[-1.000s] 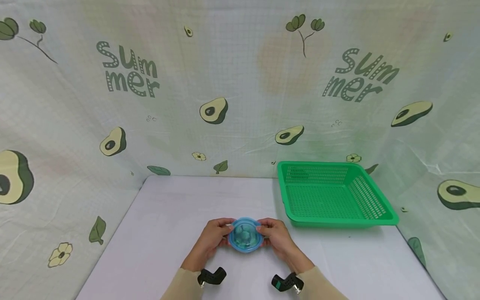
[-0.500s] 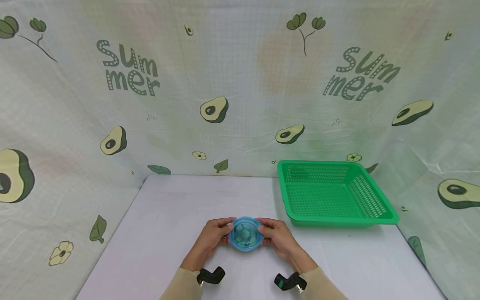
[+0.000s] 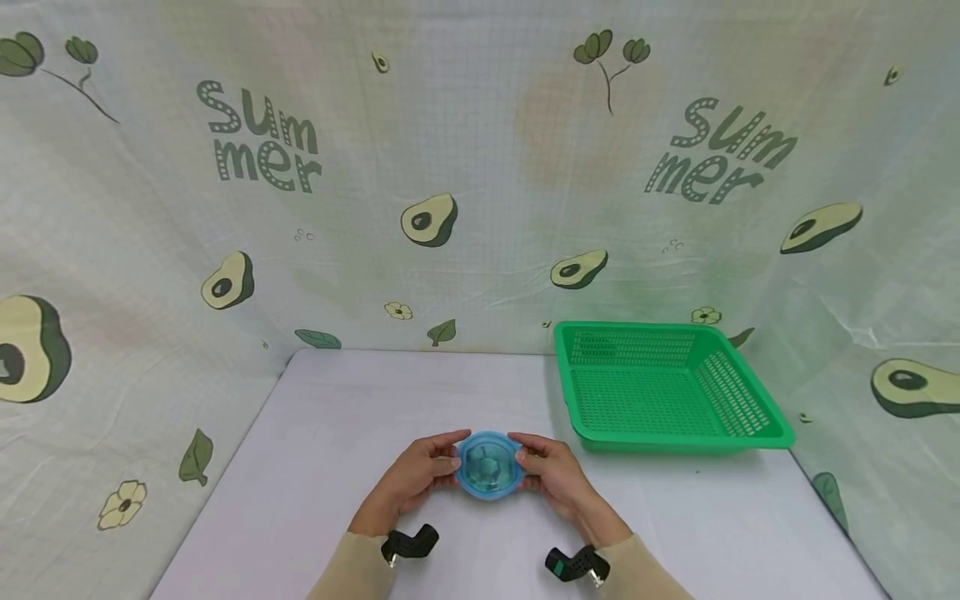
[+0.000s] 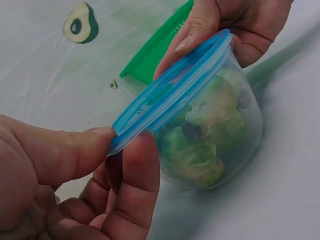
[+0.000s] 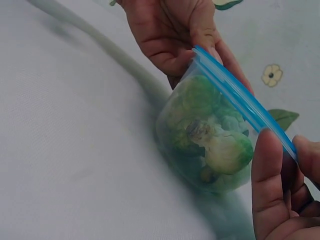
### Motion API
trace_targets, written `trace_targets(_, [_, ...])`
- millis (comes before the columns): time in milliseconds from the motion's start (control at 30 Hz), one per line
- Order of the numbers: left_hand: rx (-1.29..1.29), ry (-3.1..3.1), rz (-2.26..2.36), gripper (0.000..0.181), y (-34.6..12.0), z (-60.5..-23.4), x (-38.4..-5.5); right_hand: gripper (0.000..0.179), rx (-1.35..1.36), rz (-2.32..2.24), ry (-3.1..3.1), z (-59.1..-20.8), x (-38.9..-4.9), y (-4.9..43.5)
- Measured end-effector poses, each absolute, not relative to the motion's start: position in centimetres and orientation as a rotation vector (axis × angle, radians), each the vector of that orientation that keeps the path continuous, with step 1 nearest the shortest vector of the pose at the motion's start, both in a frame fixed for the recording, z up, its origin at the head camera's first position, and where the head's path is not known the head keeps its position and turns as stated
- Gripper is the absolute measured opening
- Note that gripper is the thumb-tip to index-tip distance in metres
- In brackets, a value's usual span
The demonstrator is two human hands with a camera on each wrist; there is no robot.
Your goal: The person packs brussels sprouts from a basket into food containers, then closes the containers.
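A round clear plastic food container (image 4: 252, 117) with a translucent blue lid (image 3: 489, 465) is held between both hands in the head view. Green Brussels sprouts (image 5: 222, 150) show through its wall. My left hand (image 3: 416, 473) pinches the lid's rim at the left, thumb on top and fingers beneath the edge. On the opposite side, my right hand (image 3: 555, 473) grips the rim the same way. The lid covers the container's mouth all round in what shows. In the wrist views the container's base is close over the white tabletop.
An empty green plastic basket (image 3: 678, 442) with perforated walls stands at the back right of the white table (image 3: 405, 392). A cloth curtain (image 3: 480, 125) printed with avocados hangs behind and along both sides. Each wrist wears a black strap.
The container has risen slightly in the head view. My left wrist has shifted a little left and its thumb has moved at the rim; the right hand has hardly moved.
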State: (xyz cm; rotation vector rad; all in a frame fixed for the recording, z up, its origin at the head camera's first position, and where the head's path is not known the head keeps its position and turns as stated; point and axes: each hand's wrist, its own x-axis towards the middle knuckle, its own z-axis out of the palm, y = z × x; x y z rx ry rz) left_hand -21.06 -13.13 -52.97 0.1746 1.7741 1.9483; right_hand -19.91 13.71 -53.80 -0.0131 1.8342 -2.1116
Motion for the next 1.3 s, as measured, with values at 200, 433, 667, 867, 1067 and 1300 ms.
trace_targets(200, [0.142, 1.808, 1.962, 0.056, -13.2, -53.0, -21.5, 0.046, -0.006, -2.126, 1.831, -53.8, -20.4, 13.3])
trace_targets(433, [0.109, 1.818, 1.98, 0.056, -13.2, -53.2, -21.8, 0.046, -0.012, -2.122, 1.818, -53.9, -21.0, 13.2])
trace_targets(667, [0.098, 1.809, 1.986, 0.056, -13.2, -53.1, -22.0, 0.045, -0.018, -2.118, 1.812, -53.8, -21.3, 13.4])
trace_targets(867, [0.081, 1.794, 1.988, 0.056, -13.1, -53.0, -22.2, 0.045, -0.017, -2.117, 1.815, -53.9, -21.5, 13.4])
trace_targets(1067, [0.091, 1.788, 1.996, 0.056, -13.1, -53.1, -22.2, 0.045, -0.015, -2.116, 1.819, -54.0, -21.7, 13.5])
trace_targets(1300, [0.075, 1.778, 2.007, 0.056, -13.1, -53.3, -22.2, 0.046, 0.004, -2.117, 1.835, -53.9, -21.5, 13.6])
